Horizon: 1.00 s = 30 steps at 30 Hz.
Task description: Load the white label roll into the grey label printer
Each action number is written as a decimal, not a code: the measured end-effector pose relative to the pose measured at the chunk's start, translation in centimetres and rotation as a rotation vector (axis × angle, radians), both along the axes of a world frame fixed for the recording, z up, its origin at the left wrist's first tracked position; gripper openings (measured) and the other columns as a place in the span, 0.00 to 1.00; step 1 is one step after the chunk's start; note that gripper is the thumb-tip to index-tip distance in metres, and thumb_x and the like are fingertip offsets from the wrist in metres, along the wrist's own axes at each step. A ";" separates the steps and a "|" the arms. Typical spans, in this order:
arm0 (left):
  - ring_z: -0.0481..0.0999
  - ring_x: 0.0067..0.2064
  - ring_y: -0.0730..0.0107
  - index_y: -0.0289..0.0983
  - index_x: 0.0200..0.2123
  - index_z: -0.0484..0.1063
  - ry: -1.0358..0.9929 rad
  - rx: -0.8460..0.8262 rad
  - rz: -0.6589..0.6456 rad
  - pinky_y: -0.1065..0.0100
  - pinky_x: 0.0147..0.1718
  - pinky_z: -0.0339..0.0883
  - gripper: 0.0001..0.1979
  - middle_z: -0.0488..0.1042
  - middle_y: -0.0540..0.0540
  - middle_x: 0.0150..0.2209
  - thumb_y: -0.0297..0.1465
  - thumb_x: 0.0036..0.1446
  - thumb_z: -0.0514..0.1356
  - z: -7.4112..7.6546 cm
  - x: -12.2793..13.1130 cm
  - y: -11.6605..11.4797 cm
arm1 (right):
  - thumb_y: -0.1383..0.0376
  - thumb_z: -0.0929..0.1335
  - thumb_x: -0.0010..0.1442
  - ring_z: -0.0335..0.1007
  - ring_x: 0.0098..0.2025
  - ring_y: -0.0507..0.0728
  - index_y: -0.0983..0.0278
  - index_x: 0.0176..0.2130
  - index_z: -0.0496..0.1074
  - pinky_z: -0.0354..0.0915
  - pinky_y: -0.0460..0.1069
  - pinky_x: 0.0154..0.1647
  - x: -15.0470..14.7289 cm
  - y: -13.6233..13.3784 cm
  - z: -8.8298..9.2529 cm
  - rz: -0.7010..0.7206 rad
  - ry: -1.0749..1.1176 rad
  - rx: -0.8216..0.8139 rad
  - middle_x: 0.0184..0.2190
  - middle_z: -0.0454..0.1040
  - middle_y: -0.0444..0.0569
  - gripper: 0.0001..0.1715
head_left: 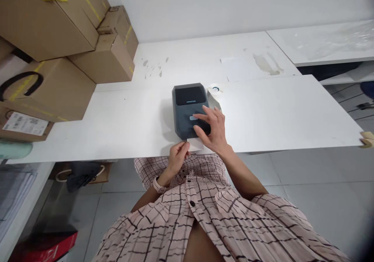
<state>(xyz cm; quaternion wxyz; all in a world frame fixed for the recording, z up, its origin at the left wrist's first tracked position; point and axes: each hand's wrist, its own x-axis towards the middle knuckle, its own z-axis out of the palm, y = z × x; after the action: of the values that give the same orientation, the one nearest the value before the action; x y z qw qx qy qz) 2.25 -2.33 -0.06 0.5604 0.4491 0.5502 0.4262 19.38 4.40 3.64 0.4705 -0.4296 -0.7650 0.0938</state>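
Dark device: A boxy unit, by its look a label printer, sits near the front edge of the white table, directly before you.
Button: Your right hand spreads its fingers and holds nothing, the index fingertip at the pale button; whether it presses, the view cannot tell.
White slip: Your left hand keeps thumb and fingers together, pinched on the left edge of the white slip at the unit's near end.
Done: The slip juts out toward you, in your grasp, while a white roll lies just beside the unit's far right corner.
Left: The slip appears not yet free of the unit, so its parting seems outstanding; any print on it cannot be made out.
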 end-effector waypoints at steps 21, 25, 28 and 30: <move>0.51 0.77 0.53 0.51 0.72 0.57 0.054 0.567 0.191 0.54 0.74 0.51 0.33 0.55 0.49 0.76 0.52 0.69 0.53 5.2 -1.2 6.5 | 0.42 0.58 0.72 0.60 0.73 0.67 0.46 0.73 0.52 0.60 0.70 0.72 2.7 1.3 1.5 0.052 0.434 -0.303 0.73 0.61 0.50 0.36; 0.52 0.77 0.52 0.51 0.72 0.55 0.049 0.600 0.192 0.53 0.74 0.51 0.34 0.57 0.48 0.75 0.49 0.66 0.58 6.5 -2.3 11.3 | 0.37 0.57 0.70 0.59 0.73 0.67 0.43 0.74 0.47 0.59 0.71 0.72 2.7 5.8 4.8 0.061 0.352 -0.224 0.73 0.60 0.48 0.41; 0.51 0.77 0.50 0.49 0.72 0.55 0.135 0.456 0.168 0.52 0.74 0.50 0.38 0.54 0.46 0.76 0.42 0.63 0.63 5.0 -2.3 14.2 | 0.34 0.55 0.68 0.52 0.76 0.68 0.45 0.76 0.41 0.55 0.71 0.73 1.8 8.8 6.2 0.037 0.234 -0.116 0.75 0.55 0.48 0.46; 0.53 0.77 0.48 0.45 0.72 0.54 0.201 0.351 0.120 0.51 0.73 0.52 0.40 0.57 0.44 0.75 0.36 0.60 0.64 3.7 -2.0 15.2 | 0.34 0.53 0.69 0.49 0.77 0.70 0.48 0.77 0.34 0.53 0.71 0.74 1.0 10.5 6.8 -0.009 0.152 -0.062 0.76 0.53 0.50 0.49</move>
<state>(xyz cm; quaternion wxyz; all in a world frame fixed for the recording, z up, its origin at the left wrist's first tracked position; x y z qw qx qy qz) 0.28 12.85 3.60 0.3894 0.5465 0.5464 0.5012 20.36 14.86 10.39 0.5140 -0.4392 -0.7218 0.1478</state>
